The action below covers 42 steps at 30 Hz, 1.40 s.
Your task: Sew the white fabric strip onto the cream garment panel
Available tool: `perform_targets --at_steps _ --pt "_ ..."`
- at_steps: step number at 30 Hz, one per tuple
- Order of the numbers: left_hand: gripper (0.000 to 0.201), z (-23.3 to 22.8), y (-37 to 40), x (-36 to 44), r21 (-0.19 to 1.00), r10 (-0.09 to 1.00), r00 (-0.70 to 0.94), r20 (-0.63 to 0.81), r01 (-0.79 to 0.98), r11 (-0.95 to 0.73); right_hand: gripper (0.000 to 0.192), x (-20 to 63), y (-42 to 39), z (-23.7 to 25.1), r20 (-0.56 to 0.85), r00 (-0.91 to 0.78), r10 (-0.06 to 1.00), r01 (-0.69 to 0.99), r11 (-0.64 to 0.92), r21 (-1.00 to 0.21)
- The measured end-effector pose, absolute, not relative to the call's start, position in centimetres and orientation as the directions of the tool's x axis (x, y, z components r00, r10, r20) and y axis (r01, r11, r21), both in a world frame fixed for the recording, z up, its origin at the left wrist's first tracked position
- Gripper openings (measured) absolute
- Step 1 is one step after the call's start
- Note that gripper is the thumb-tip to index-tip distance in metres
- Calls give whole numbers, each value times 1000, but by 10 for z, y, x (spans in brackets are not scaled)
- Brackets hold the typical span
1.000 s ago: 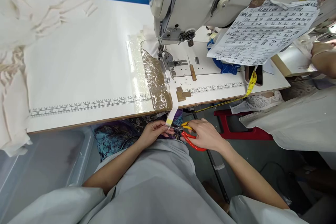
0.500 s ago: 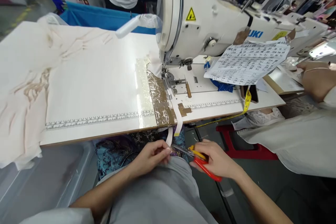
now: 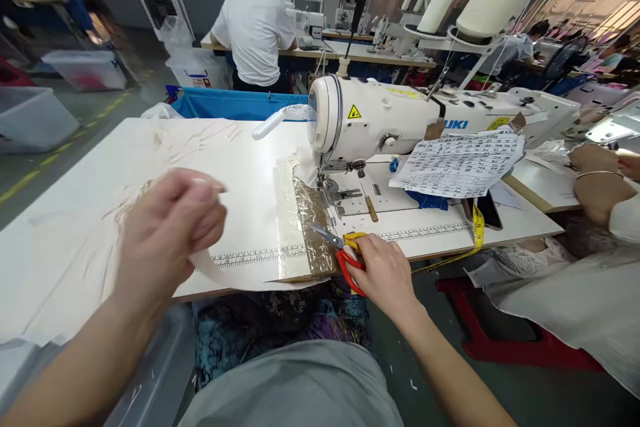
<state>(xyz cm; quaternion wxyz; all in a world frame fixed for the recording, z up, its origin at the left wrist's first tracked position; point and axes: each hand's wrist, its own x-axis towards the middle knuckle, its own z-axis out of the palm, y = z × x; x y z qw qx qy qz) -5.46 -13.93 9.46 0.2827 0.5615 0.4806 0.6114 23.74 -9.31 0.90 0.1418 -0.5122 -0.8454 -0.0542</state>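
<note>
My left hand (image 3: 173, 233), smeared a little by motion, is raised over the left part of the table with its fingers closed. From beneath it a pale fabric strip (image 3: 235, 282) curves right along the table's front edge. My right hand (image 3: 383, 267) grips scissors (image 3: 349, 260) with red and yellow handles. Their blades point left, over the brown tape (image 3: 317, 233) on the table and in front of the sewing machine (image 3: 370, 120). Whether the blades touch the table I cannot tell.
Pale fabric (image 3: 55, 260) lies on the table's left side. A wooden-handled tool (image 3: 371, 208) rests by the needle area. At right are a written sheet (image 3: 460, 160), a phone (image 3: 489, 212) and a yellow tape measure (image 3: 478, 227). A co-worker's arm (image 3: 597, 180) is farther right.
My left hand has moved up and left from my lap, drawing the strip with it. My right hand has brought the scissors up to the table edge. The view has tilted upward.
</note>
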Motion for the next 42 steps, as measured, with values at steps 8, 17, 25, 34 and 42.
perform_targets --at_steps 8,17,25,34,42 --pt "11 27 -9 -55 616 966 177 189 745 -256 17 251 -69 16 335 -342 878 911 397 -111" --pt "21 12 79 -15 483 966 191 177 838 -254 15 253 -70 6 379 -272 885 906 368 -209" --pt "15 15 113 2 354 969 238 61 903 -244 16 241 -60 12 539 -272 797 888 423 -178" --pt "27 13 99 -2 138 968 248 46 958 -252 20 223 -45 15 728 -125 674 881 413 -231" --pt "20 25 76 -39 1 970 244 20 970 -244 18 159 -48 10 642 -431 635 754 644 -131"
